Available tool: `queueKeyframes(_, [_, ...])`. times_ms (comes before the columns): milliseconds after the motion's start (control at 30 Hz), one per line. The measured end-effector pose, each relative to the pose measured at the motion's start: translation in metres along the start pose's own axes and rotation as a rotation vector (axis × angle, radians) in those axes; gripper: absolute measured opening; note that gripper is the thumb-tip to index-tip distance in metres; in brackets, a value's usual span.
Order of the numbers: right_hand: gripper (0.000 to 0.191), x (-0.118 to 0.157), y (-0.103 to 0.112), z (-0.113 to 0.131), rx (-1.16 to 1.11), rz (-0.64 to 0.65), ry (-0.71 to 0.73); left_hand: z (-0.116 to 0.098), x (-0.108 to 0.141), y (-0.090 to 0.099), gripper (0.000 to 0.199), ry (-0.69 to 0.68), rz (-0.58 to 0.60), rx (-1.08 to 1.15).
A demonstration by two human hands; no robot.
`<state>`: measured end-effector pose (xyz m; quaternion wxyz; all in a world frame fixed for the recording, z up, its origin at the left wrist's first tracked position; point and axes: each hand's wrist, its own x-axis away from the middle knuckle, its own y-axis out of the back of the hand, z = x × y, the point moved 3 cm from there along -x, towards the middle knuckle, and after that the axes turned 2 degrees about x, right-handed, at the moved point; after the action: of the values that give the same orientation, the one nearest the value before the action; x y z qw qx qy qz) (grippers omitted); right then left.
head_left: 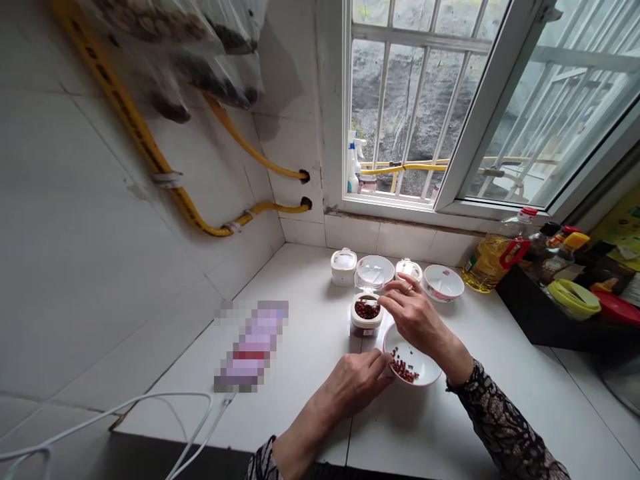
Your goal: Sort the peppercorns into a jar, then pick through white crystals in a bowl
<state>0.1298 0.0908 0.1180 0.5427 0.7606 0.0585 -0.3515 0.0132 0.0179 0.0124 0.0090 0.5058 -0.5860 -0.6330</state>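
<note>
A white bowl (425, 369) with dark red peppercorn-like pieces lies on the white counter. My left hand (357, 380) pinches its left rim, fingers closed. Just behind it, a small jar (367, 326) with its clear lid raised holds more of the red pieces. My right hand (415, 313) is closed over the back of the bowl, its fingertips at the jar's right edge on a small spoon handle; the spoon's head is at the jar's mouth. Behind stand a lidded white jar (343, 273), a white bowl (375, 263), another lidded jar (409, 268) and a patterned bowl (443, 292).
An oil bottle (485, 263) and a black box (530, 323) of condiments stand at the right. On the left lie a blurred purple object (253, 347) and a white cable (200, 395). Yellow pipes (195, 217) and plastic bags (220, 40) are on the wall beside the window.
</note>
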Motion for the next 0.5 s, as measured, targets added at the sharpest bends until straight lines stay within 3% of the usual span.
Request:
queueKeyframes(300, [0.034,-0.0021,0.0061,-0.0043,0.021,-0.053,-0.003,0.0024,0.0022,-0.0023,0.022,0.001,0.008,0.041])
queueKeyframes(500, [0.034,-0.0019,-0.0015,-0.0042,0.051,-0.045,0.019,0.0017,0.0018,0.0001,0.021,0.003,0.035,0.035])
